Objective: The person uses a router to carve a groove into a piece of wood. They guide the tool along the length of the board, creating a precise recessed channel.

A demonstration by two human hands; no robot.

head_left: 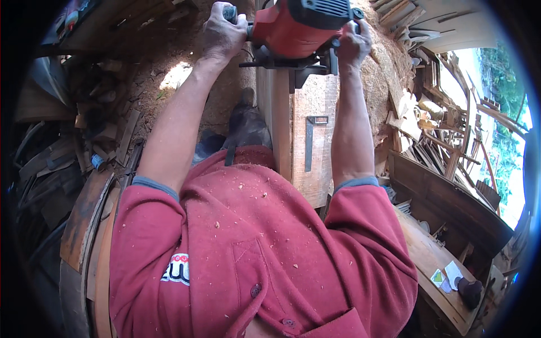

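Both your hands are clamping the red power planer [298, 31] at the far end of the wooden board [307, 135]: your left hand [221, 35] is wrapping tight around the dark side grip, your right hand [354, 44] is closing on the handle opposite, so the tool is sitting level and square on the wood. You are leaning over the board with arms stretched out, putting your weight behind the machine. A metal try square [311, 141] is lying flat on the board nearer to you, within reach. Sawdust [389, 62] is heaping up beside the board on your right.
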